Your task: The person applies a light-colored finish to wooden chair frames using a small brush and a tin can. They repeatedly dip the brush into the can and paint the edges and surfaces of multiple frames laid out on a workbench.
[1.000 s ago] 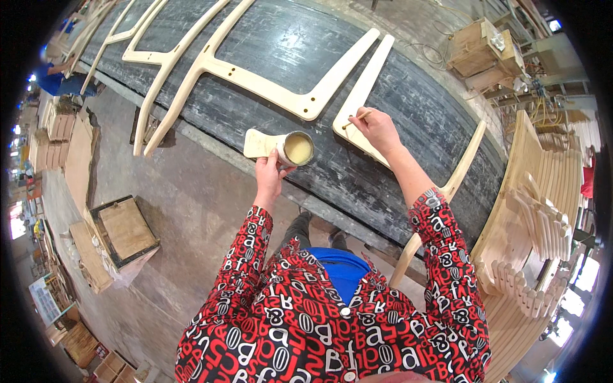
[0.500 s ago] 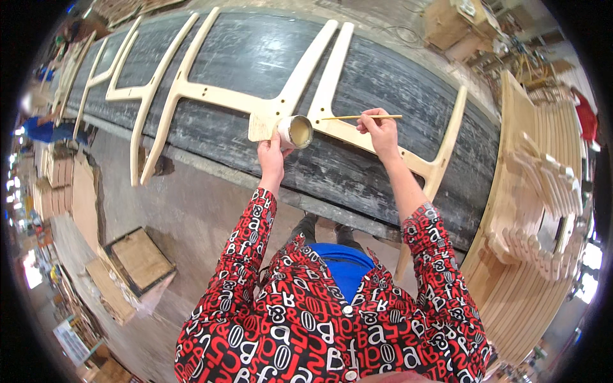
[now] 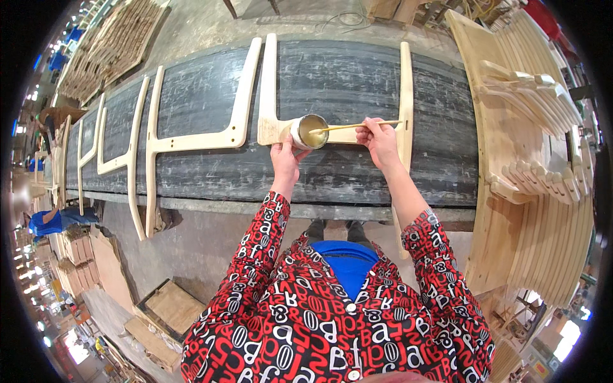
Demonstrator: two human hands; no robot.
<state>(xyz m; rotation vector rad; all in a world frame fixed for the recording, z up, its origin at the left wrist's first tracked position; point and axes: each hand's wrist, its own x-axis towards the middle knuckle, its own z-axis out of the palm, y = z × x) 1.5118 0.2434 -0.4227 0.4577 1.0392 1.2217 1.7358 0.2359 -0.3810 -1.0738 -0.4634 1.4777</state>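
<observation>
My left hand (image 3: 287, 161) grips a small round tub (image 3: 310, 132) of pale yellowish, glue-like liquid, its mouth facing up. A small flat piece of grained wood (image 3: 273, 129) shows beside the tub, seemingly held with it. My right hand (image 3: 379, 142) pinches a thin yellow stick (image 3: 364, 124), whose pale tip dips into the tub's mouth. Under both hands lies a pale wooden chair-side frame (image 3: 406, 83), partly hidden by tub and hand. A second frame (image 3: 191, 142), with dark holes at its corner, rests just to the left.
The long dark worktable (image 3: 345, 70) carries more pale frames (image 3: 135, 121) toward the left. Stacked curved wooden parts (image 3: 543, 179) stand on boards at the right. A wooden box (image 3: 172, 306) sits on the floor at lower left. A person in blue (image 3: 48, 221) is at far left.
The stick's tip has gone from over the right frame's corner into the tub. The tub and flat wood piece have shifted right over that frame. The whole view has turned.
</observation>
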